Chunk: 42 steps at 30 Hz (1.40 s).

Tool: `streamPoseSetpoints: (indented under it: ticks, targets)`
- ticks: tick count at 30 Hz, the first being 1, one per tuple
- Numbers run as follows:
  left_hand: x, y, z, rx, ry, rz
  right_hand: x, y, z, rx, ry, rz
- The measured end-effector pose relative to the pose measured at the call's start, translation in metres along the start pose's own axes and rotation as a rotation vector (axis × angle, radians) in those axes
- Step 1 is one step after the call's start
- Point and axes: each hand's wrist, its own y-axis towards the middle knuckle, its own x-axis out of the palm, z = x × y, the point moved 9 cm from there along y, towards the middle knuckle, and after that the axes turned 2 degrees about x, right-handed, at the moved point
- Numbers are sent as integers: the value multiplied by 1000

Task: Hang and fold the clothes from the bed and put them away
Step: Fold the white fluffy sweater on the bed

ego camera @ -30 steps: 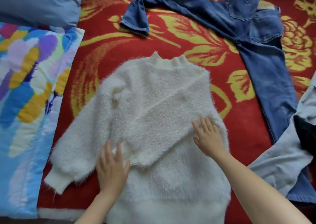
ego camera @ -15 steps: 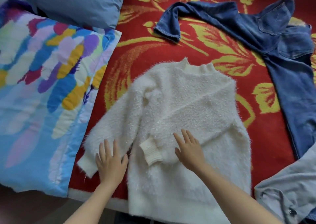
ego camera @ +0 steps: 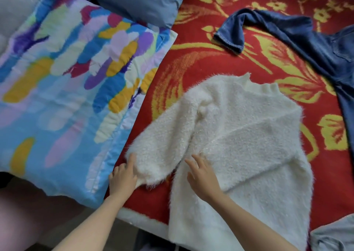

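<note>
A fluffy white sweater [ego camera: 249, 135] lies flat on the bed [ego camera: 191, 63], collar toward 1 o'clock, one sleeve folded across its chest, the other stretched toward 8 o'clock. Crumpled blue jeans [ego camera: 316, 45] sprawl at its 2 o'clock, a grey garment [ego camera: 335, 235] at 5 o'clock.

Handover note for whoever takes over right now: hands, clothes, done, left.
Left grip holds the cuff end of the white sweater's outstretched sleeve. Right grip lies flat, fingers spread, on the sweater body.
Sweater lies on the red blanket; jeans spread beyond it, grey garment at near right.
Done: other sleeve folded across the chest.
Left: fold this sleeve in, finish the sweater, then jeans and grey garment; put all away.
</note>
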Motion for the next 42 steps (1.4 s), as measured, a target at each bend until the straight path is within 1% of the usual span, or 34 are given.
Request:
streamPoseSetpoints:
  ticks: [1, 2, 5, 6, 9, 11, 14, 16, 18, 19, 20, 21, 22, 23, 24, 26, 27, 29, 31, 33, 37, 39, 42]
  targets:
    - [-8, 1, -6, -35, -32, 41, 3, 1, -4, 2, -8, -4]
    - [-18, 1, -10, -71, -136, 77, 4, 1, -8, -2, -16, -7]
    - [-57, 3, -17, -112, -599, 172, 5, 2, -27, -59, -45, 16]
    - [-79, 3, -18, -100, -689, 231, 4, 4, -36, -71, -46, 20]
    - [-157, -1, -19, -12, -831, 445, 0, 19, -68, -46, -54, 7]
    - [-202, -7, -11, 61, -898, 536, -5, 30, -88, 3, 34, 35]
    - [-264, -19, 10, 182, -983, 622, -29, 51, -119, 84, 251, 101]
    - [-300, -29, 34, 301, -1037, 633, -54, 66, -131, 137, 318, 237]
    - [-323, -39, 65, 419, -1095, 563, -83, 74, -130, 217, 501, 397]
    - [-330, -45, 83, 488, -1125, 502, -98, 77, -127, 263, 657, 431]
    - [-333, -51, 100, 559, -1175, 427, -105, 80, -119, 315, 803, 416]
    - [-335, -57, 115, 624, -1255, 345, -116, 81, -109, 366, 900, 418]
    - [-334, -59, 123, 652, -1331, 293, -128, 80, -94, 427, 970, 454]
    - [-329, -56, 123, 635, -1394, 287, -141, 76, -75, 495, 1050, 518]
    - [-317, -47, 119, 565, -1440, 302, -154, 69, -54, 574, 1142, 590]
    - [-269, -19, 106, 312, -1441, 288, -172, 56, -14, 704, 1333, 693]
    - [-236, -4, 105, 206, -1356, 226, -182, 51, 1, 730, 1390, 712]
    - [-163, 14, 120, 92, -1109, 18, -199, 41, 27, 742, 1451, 712]
    - [-105, 23, 141, 65, -957, -133, -212, 30, 53, 732, 1548, 736]
    - [-73, 26, 162, 72, -889, -206, -218, 15, 76, 742, 1651, 779]
    - [-52, 41, 194, 107, -700, -225, -214, -10, 109, 773, 1804, 793]
    - [-54, 53, 205, 111, -690, -207, -213, -14, 116, 731, 1891, 773]
    - [-56, 70, 225, 104, -811, -231, -214, -14, 123, 674, 1994, 765]
